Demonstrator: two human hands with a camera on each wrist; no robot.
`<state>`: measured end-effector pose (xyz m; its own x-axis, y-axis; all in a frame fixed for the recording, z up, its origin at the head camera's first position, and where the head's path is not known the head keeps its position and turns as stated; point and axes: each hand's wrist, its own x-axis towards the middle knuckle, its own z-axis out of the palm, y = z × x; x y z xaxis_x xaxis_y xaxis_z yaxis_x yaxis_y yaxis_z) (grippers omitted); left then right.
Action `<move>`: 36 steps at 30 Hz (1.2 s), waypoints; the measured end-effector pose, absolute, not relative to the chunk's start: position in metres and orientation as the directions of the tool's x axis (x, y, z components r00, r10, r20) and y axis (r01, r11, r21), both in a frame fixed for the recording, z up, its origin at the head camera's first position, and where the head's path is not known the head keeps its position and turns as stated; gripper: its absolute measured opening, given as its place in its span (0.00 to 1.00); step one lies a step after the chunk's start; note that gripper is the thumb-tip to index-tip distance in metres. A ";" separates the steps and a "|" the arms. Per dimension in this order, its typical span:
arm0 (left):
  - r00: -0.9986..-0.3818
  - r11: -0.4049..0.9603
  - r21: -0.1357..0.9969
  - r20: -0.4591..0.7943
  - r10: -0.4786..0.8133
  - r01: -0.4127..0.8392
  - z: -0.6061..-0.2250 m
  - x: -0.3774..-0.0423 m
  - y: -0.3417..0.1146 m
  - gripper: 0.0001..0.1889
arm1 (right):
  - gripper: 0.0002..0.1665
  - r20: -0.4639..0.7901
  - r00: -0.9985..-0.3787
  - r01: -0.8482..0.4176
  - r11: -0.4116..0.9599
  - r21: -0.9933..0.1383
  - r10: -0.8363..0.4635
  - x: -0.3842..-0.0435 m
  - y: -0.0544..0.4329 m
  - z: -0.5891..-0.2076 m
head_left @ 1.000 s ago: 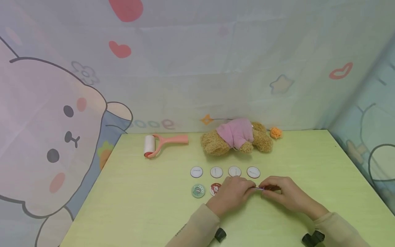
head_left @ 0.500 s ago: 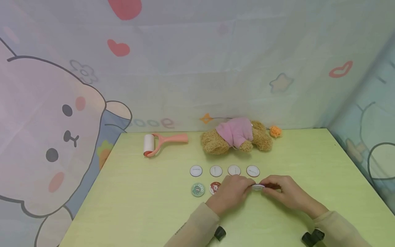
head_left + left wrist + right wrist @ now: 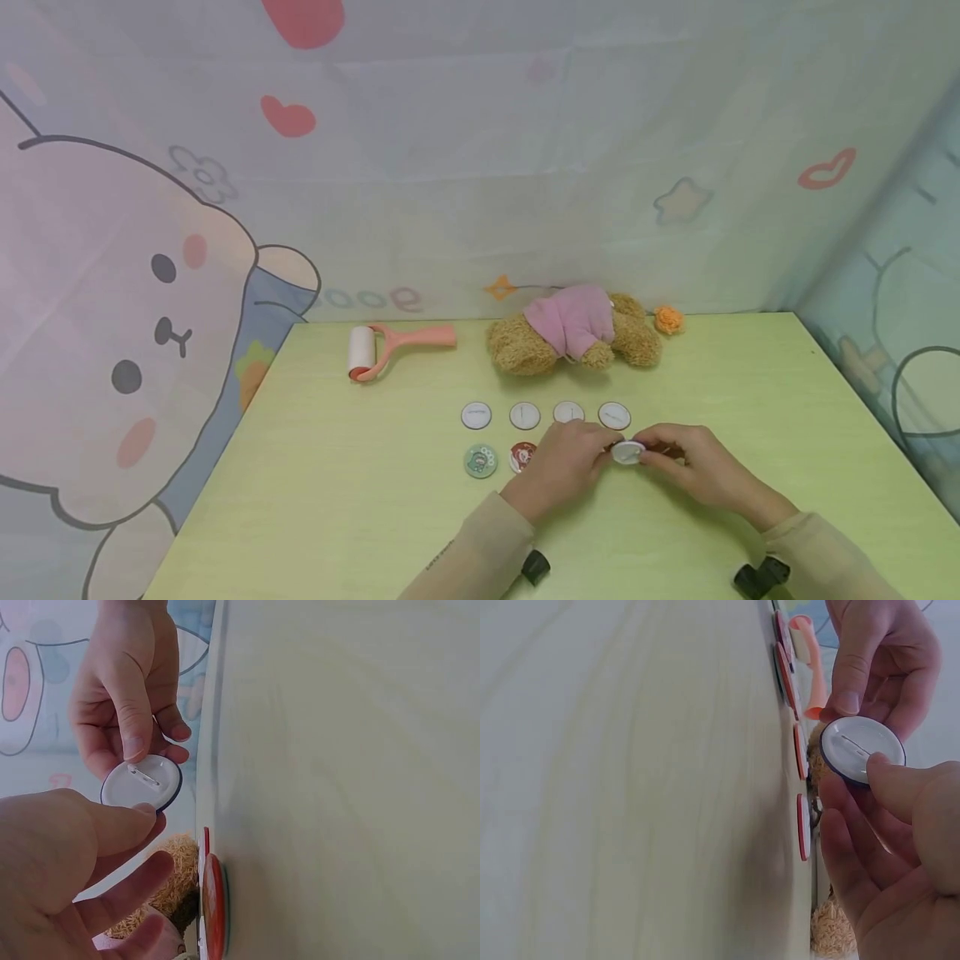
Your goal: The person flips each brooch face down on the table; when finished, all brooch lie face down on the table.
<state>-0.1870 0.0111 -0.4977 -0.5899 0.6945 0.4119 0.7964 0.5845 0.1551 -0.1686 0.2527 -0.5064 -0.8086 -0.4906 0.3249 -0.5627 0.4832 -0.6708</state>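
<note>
A round pin-back badge (image 3: 627,452) is held up between both hands, its white back and metal pin facing the person. My left hand (image 3: 558,467) pinches one edge with thumb and fingers; my right hand (image 3: 697,467) grips the opposite edge. In the left wrist view both thumbs lie on the white back of the badge (image 3: 142,782). The right wrist view shows the dark rim of the same badge (image 3: 862,750). Just left of the left hand lies a red badge (image 3: 522,456), partly covered by it, and a green badge (image 3: 481,461) lies farther left.
Behind the hands, several badges (image 3: 525,416) lie in a row with their white backs up. Along the table's (image 3: 337,483) back edge are a pink-handled lint roller (image 3: 416,337), a teddy bear (image 3: 573,325) in a pink top and a small orange fluffy thing (image 3: 669,320).
The badge has tilted from edge-on to showing its white back toward the person. Both hands stay in nearly the same place, still holding it.
</note>
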 end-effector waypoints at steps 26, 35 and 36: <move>-0.576 0.563 0.176 0.442 0.688 0.807 -0.501 -0.188 0.008 0.22 | 0.20 0.324 -0.818 -0.520 0.369 -0.771 -0.476 -0.170 0.250 -0.507; -0.577 0.571 0.161 0.436 0.690 0.805 -0.500 -0.188 0.007 0.21 | 0.26 0.348 -0.805 -0.544 0.362 -0.757 -0.481 -0.170 0.252 -0.508; -0.583 0.576 0.164 0.429 0.690 0.801 -0.500 -0.188 0.007 0.21 | 0.28 0.350 -0.804 -0.546 0.363 -0.755 -0.481 -0.170 0.252 -0.508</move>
